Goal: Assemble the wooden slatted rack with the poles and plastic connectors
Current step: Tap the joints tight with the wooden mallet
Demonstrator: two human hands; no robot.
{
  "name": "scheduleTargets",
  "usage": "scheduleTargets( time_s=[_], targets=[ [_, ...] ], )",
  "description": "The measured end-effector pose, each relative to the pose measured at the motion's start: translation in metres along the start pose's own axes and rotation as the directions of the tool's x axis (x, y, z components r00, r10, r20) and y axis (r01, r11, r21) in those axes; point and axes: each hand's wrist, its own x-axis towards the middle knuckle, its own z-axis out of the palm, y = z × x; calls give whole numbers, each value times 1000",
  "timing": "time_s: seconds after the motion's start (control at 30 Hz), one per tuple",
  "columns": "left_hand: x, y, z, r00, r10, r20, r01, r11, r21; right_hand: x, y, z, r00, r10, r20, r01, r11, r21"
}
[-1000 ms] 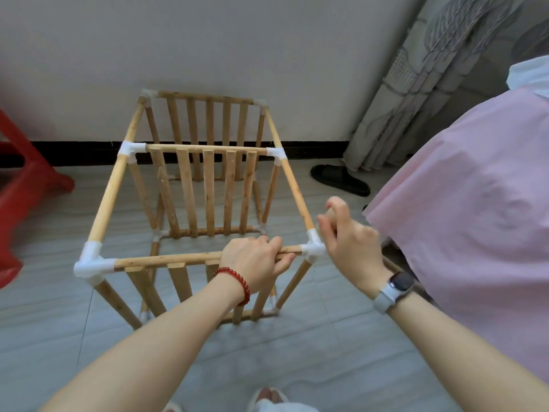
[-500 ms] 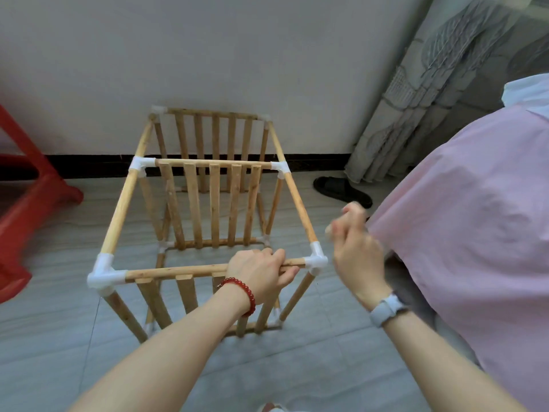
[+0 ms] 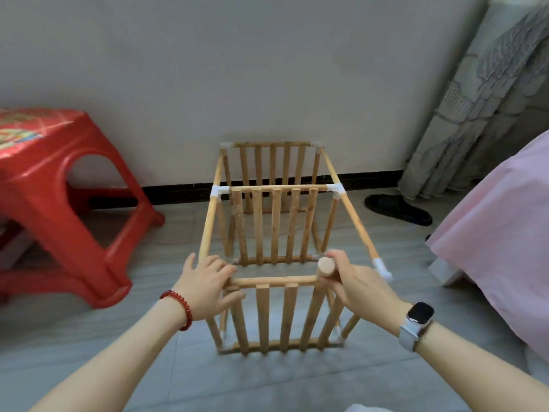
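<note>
No brand name or writing can be read anywhere; only a blurry colored pattern is seen on top of the red stool (image 3: 56,185) at 9 o'clock. Nearest, at 7 o'clock, the left hand (image 3: 205,285) is laid with fingers spread half open over the near left corner of the wooden rack (image 3: 273,248), and that corner is hidden under it. At 5 o'clock the right hand (image 3: 353,281) is closed around a loose pole (image 3: 325,267), whose round cut end is pointed up beside the near top rail (image 3: 271,281). A red bead bracelet (image 3: 179,307) is worn on the left wrist and a watch (image 3: 417,319) on the right. The rack is stood on the grey floor (image 3: 89,337) in the middle, stretched toward the wall at 12 o'clock. A white connector (image 3: 381,267) on the right side rail is left free, just beside the right hand. Farther off, a black slipper (image 3: 398,208) is seen at 2 o'clock, and a pink cloth (image 3: 505,233) is cut off at 3 o'clock. The rack's bottom near corners are blurred.
</note>
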Motion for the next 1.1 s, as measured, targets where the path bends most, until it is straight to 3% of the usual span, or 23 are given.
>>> scheduleTargets(
  time_s=[0.1, 0.23, 0.33, 0.43, 0.5, 0.73, 0.87, 1.0, 1.1],
  targets=[
    [-12, -30, 0, 998, 24, 52, -26, 999, 45, 7, -18, 7, 999, -50, 2, 50, 998, -40],
    [-12, -22, 1, 984, 126, -124, -119, 991, 61, 12, -32, 9, 989, -144, -17, 138, 970, -198],
    [-15, -6, 4, 957, 183, -227, -173, 983, 63, 9, -21, 4, 996, -73, -41, 66, 987, -149],
    [-14, 32, 8, 928, 263, -265, -261, 964, 46, -1, -7, -3, 999, 27, -17, -27, 999, 32],
    [-7, 67, 7, 910, 315, -270, -314, 948, 46, -8, 2, -8, 992, 96, -76, -88, 991, 104],
    [47, 190, -1, 958, 254, -132, -280, 927, -249, -47, 51, -26, 936, 305, -179, -267, 941, 205],
    [83, 231, -23, 938, 306, -166, -348, 822, -451, -70, 83, -44, 885, 384, -265, -336, 918, 210],
    [89, 225, -1, 810, 516, -278, -551, 833, -58, -85, 98, -42, 910, 399, -114, -370, 904, 213],
    [96, 207, 7, 819, 489, -301, -501, 865, 41, -93, 98, -40, 915, 387, -113, -352, 904, 243]
  ],
)
